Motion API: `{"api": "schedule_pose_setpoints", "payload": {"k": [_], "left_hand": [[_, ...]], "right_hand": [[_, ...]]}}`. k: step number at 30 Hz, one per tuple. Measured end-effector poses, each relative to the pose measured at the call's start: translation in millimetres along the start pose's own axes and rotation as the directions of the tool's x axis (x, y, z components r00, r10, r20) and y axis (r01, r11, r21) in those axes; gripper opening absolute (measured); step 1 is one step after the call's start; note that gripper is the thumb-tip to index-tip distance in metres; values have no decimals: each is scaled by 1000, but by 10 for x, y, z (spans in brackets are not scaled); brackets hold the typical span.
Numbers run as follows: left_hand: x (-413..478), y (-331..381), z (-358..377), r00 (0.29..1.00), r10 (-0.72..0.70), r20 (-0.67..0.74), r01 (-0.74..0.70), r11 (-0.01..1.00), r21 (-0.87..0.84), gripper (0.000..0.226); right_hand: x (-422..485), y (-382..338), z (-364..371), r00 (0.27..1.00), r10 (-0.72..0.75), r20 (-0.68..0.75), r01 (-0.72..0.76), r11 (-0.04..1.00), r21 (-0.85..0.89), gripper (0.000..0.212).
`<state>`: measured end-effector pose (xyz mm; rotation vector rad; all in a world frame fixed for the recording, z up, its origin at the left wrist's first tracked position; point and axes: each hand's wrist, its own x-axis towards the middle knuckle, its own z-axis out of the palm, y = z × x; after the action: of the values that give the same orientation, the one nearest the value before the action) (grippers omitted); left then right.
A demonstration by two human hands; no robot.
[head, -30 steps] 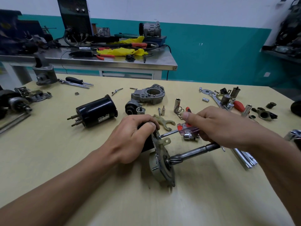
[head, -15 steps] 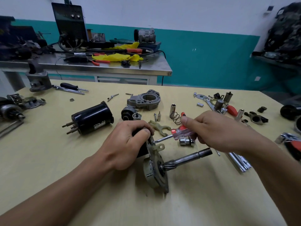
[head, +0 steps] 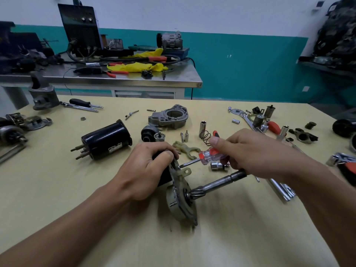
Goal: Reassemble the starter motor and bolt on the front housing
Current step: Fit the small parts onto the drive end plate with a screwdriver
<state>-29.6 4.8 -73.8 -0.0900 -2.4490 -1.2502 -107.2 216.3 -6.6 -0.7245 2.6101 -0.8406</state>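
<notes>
The only writing I can find is a pale label (head: 115,149) on the black can (head: 107,140), which lies on its side left of my hands. Its print is too small to read, and I see no brand on the tools. My left hand (head: 146,170) is curled round the black body of the starter (head: 179,199), thumb on top, holding it on the table (head: 57,189) with its round plate facing right. The shaft (head: 217,183) sticks out of that plate toward the right, and its far end passes under my right hand (head: 256,153). That hand grips the clear, red-banded handle of a screwdriver (head: 210,156). The blade slants down to the left, with its tip against the top edge of the plate, just beside my left fingertips. The grey housing (head: 169,117) lies flat farther back, well apart from both hands. Between it and my hands lie a pale fork (head: 185,148) and a spring (head: 205,136). A small socket (head: 217,166) lies just under the screwdriver handle.
</notes>
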Motion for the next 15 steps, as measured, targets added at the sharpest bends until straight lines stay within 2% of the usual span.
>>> {"api": "schedule_pose_setpoints", "payload": {"k": [2,5,10,13,15], "left_hand": [[4,2,0,1000,0,2,0,1000,-2,28],[4,4,-6,1000,6,6,-6,1000,6,28],[-10,19,-13,1000,17,3,-17,1000,18,27],[-22,32,-14,1000,26,-8,-26,999,29,26],[-27,40,-8,999,35,-19,-34,999,31,25]], "right_hand": [[9,-4,12,1000,6,4,-6,999,41,62],[-14,13,-31,996,-85,26,84,996,38,61],[-18,46,-71,986,-163,30,165,983,-82,31],[0,40,-48,989,-139,42,141,989,-52,35],[18,37,-29,995,-94,45,95,996,-3,45]]}}
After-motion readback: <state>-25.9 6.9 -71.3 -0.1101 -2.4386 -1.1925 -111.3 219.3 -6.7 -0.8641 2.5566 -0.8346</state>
